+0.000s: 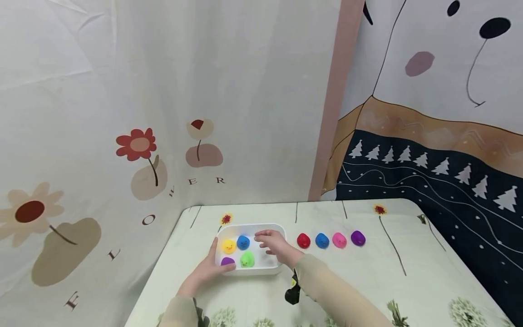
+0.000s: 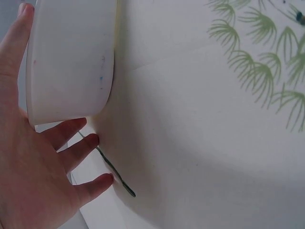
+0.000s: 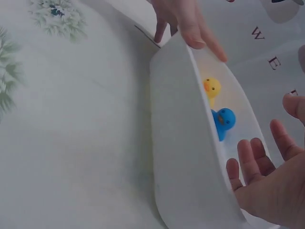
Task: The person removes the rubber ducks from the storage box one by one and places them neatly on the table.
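A white plastic tub [image 1: 261, 271] stands on the table, with small toy ducks inside: yellow [image 1: 229, 246], blue [image 1: 243, 242], green [image 1: 247, 260] and purple [image 1: 227, 261]. My left hand [image 1: 207, 268] holds the tub's left end, thumb over the near rim and fingers along the outside. In the left wrist view, the fingers of that hand [image 2: 43, 162] are spread below the tub's end. Over the right part of the tub hovers my right hand [image 1: 279, 246], fingers loosely bent, nothing in them. The purple duck is partly hidden behind the near rim and left thumb.
To the right of the tub, red [image 1: 303, 240], blue [image 1: 322, 240], pink [image 1: 339, 240] and purple [image 1: 358, 238] toys lie in a row. A flower-patterned cloth [image 1: 367, 281] covers the table. Printed curtains [image 1: 253, 91] hang behind and to the left.
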Tool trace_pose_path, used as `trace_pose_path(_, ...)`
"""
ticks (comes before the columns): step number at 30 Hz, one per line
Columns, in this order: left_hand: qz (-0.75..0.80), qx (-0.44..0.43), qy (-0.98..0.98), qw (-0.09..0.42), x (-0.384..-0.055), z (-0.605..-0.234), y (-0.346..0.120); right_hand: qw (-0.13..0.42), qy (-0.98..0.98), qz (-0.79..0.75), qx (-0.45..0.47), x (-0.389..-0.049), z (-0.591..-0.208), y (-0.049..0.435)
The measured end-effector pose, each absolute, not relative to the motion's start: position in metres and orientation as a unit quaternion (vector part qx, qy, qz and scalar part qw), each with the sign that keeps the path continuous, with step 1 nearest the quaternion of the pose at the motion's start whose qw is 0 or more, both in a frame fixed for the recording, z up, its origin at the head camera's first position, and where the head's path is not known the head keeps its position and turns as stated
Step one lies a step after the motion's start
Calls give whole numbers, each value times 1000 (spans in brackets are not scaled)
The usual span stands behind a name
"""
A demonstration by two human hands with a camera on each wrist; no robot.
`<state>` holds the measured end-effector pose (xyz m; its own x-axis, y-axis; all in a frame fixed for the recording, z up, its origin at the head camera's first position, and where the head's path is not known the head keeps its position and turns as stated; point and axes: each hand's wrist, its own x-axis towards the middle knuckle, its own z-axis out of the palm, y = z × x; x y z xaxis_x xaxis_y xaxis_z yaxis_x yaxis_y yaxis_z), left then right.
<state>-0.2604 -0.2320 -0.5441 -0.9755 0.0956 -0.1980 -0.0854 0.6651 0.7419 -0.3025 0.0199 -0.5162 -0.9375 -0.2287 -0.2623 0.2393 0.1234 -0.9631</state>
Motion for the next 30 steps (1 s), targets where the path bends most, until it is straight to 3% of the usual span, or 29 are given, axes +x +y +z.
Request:
trace_pose_path(12,406,15,908,103,-260,-543,-231,219,730,-644,66,-296,-531,-2)
trace_pose_path(21,401,11,911,98,-259,-539,-229,235,755,-612,31,-292,-536,-8)
trace_pose_path(30,396,8,913,101,-258,-538,-227,213,772,-599,-25,-290,-538,-10)
